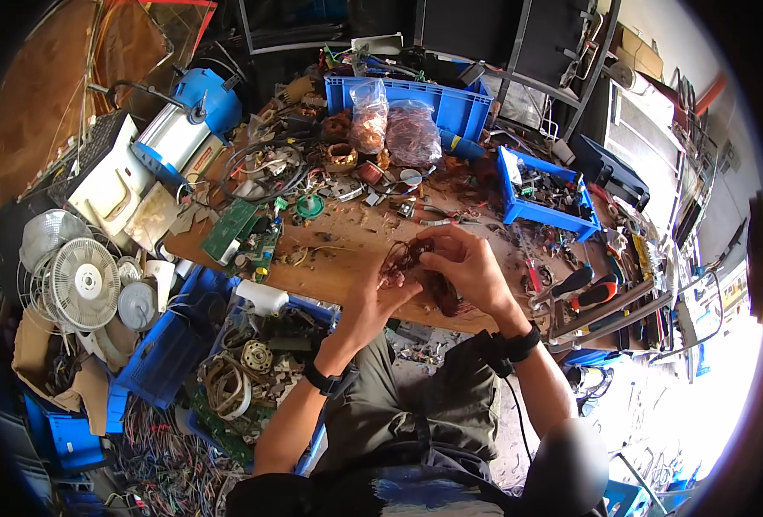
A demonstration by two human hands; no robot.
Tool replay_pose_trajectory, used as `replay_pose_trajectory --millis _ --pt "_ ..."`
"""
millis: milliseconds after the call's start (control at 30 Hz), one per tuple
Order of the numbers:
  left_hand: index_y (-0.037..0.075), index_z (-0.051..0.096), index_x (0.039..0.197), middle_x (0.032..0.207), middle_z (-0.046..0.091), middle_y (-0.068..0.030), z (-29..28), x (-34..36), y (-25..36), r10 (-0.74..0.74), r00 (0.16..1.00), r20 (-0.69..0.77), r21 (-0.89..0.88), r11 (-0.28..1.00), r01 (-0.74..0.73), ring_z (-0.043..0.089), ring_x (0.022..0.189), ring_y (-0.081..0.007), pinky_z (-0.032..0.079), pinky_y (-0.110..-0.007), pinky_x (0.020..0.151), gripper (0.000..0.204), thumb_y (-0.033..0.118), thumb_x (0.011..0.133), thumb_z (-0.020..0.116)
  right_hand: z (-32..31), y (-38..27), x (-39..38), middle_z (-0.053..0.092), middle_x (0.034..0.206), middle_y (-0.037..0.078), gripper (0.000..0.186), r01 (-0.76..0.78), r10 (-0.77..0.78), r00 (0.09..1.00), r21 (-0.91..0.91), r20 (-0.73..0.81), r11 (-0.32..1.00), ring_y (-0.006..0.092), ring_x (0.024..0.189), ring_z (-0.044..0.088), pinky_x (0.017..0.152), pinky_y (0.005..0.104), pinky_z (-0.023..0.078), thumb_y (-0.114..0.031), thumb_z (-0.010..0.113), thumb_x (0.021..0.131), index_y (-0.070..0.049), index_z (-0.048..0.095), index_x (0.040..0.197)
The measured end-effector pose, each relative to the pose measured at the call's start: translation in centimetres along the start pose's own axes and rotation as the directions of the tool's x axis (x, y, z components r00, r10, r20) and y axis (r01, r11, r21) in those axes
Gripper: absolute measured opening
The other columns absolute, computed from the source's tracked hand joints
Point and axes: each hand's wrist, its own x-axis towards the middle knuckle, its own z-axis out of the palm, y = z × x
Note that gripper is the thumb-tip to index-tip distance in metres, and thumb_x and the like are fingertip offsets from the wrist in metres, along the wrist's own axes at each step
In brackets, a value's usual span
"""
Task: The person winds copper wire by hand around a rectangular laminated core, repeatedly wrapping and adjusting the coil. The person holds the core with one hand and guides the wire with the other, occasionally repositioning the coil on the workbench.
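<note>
Both hands are raised over the near edge of the wooden workbench (338, 274), around a dark reddish-brown bundle of wire (411, 255), which looks like copper winding. My left hand (371, 303) is closed on the bundle's left side. My right hand (476, 271) pinches it from the right with thumb and fingers. A looser brown part (443, 297) of the bundle hangs below the right fingers. The fingers hide much of it, so its exact shape cannot be made out.
A green circuit board (230, 231) lies to the left on the bench. Bags of copper wire (413, 133) stand before a large blue crate (446, 96). A small blue tray (549, 215) of parts, a screwdriver (532, 269) and pliers (595, 293) are at right. Scrap crates (170, 345) stand lower left.
</note>
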Motion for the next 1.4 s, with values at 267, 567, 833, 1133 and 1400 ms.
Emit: replay_pose_trajectory --millis 267,567,833,1133,1400 --pt "-0.002 0.058 0.133 0.087 0.071 -0.0075 0.2 -1.4 -0.4 -0.363 0.93 0.06 0.089 0.93 0.357 0.069 0.078 -0.0163 0.056 -0.034 0.076 0.034 0.02 0.108 0.065 -0.6 -0.7 -1.0 0.077 0.113 0.014 0.026 0.104 -0.146 0.989 -0.667 -0.006 0.737 0.0177 0.093 0.076 0.08 0.0364 0.062 -0.01 0.081 0.091 -0.002 0.074 0.115" --pt "0.0 0.067 0.114 0.079 0.07 -0.0137 2.5 -0.4 -2.8 -0.258 0.934 0.247 0.411 0.901 0.14 0.07 0.072 -0.029 0.053 -0.041 0.067 0.025 0.023 0.109 0.06 -8.4 8.5 -4.3 0.075 0.114 0.004 0.027 -0.244 0.23 0.955 -0.057 -0.188 0.968 0.0113 0.102 0.07 0.09 0.0272 0.056 -0.014 0.064 0.107 -0.001 0.07 0.13" --pt "-0.005 0.062 0.113 0.083 0.071 -0.0263 3.5 2.9 -5.1 -0.069 0.881 0.467 0.632 0.724 -0.278 0.071 0.08 -0.0449 0.055 -0.05 0.067 0.023 0.016 0.105 0.064 -9.8 11.0 -4.5 0.071 0.12 0.007 0.032 -0.253 0.259 0.966 0.131 -0.026 0.959 0.0119 0.112 0.066 0.096 0.0286 0.055 -0.01 0.064 0.107 -0.004 0.06 0.138" --pt "-0.009 0.065 0.13 0.114 0.078 -0.0166 4.4 1.1 -2.8 -0.246 0.951 0.187 -0.127 0.954 0.271 0.075 0.104 -0.0193 0.06 -0.033 0.091 0.03 0.003 0.103 0.067 -10.4 11.1 -4.7 0.072 0.126 0.009 0.033 -0.23 0.23 0.973 0.057 -0.001 0.972 0.0153 0.114 0.068 0.101 0.0305 0.056 -0.005 0.067 0.104 0.003 0.063 0.136" --pt "0.003 0.076 0.116 0.098 0.077 -0.0203 5.2 2.4 -3.6 -0.147 0.968 0.202 0.511 0.859 0.023 0.075 0.085 -0.0395 0.059 -0.045 0.075 0.022 0.004 0.096 0.066 -10.1 8.8 -4.2 0.073 0.129 0.008 0.039 -0.272 0.269 0.962 0.151 0.04 0.95 0.0138 0.115 0.068 0.101 0.0294 0.056 -0.008 0.07 0.102 0.005 0.064 0.138"
